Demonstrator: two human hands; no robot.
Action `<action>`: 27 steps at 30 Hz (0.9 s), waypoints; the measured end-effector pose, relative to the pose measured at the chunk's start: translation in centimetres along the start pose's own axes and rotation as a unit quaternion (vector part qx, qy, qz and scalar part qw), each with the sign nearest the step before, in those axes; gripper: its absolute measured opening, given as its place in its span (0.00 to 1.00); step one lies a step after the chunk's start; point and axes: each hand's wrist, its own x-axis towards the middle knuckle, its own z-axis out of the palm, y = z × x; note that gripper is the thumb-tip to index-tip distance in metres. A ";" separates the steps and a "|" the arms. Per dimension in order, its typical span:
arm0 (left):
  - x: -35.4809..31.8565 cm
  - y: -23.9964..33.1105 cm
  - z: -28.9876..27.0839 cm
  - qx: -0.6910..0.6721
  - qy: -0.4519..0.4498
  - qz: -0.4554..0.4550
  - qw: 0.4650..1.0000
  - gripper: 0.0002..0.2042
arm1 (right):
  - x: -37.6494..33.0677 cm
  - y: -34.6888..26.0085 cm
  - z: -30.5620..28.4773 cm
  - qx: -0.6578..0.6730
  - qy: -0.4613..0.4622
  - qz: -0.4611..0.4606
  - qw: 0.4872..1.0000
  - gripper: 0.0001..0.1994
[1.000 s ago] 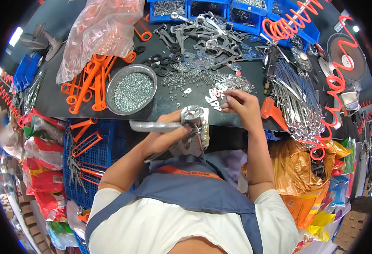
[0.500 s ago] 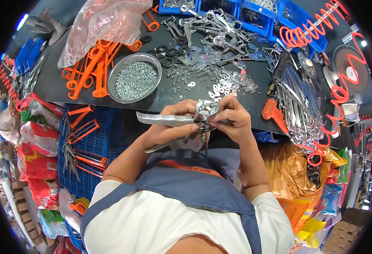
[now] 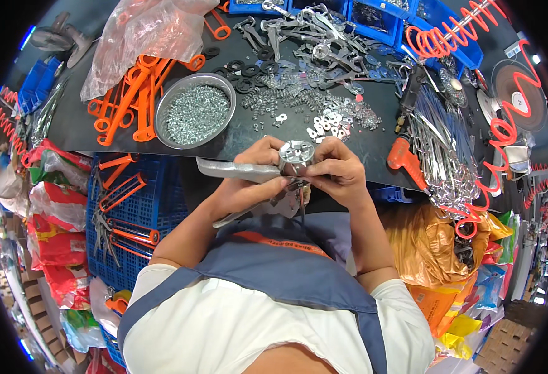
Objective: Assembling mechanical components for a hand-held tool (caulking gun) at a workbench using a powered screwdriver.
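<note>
Just off the front edge of the bench I hold a silver metal caulking gun handle (image 3: 240, 170), its long grip pointing left. A round, slotted end piece (image 3: 296, 151) faces up at its right end. My left hand (image 3: 255, 184) is closed around the handle below that end, with a second, thinner lever (image 3: 240, 215) slanting down to the left beneath it. My right hand (image 3: 336, 171) pinches at the right side of the round end; whether a small part sits between its fingertips is hidden. A thin rod (image 3: 302, 202) hangs below the joint.
A steel bowl of small metal parts (image 3: 197, 112) stands beside orange frames (image 3: 138, 103). White clips (image 3: 329, 124), springs and silver levers (image 3: 324, 53) lie beyond my hands. To the right are an orange-handled power driver (image 3: 403, 159), a bundle of metal rods (image 3: 442, 143) and a red coiled hose (image 3: 504, 131).
The handle and both hands have shifted slightly left and up, and the round end is tipped so more of its side shows. Both hands keep their grip.
</note>
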 end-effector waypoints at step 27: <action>-5.2 -2.9 2.2 0.036 0.030 -0.051 0.998 0.07 | -2.3 1.6 3.8 0.219 -0.104 0.367 0.898 0.16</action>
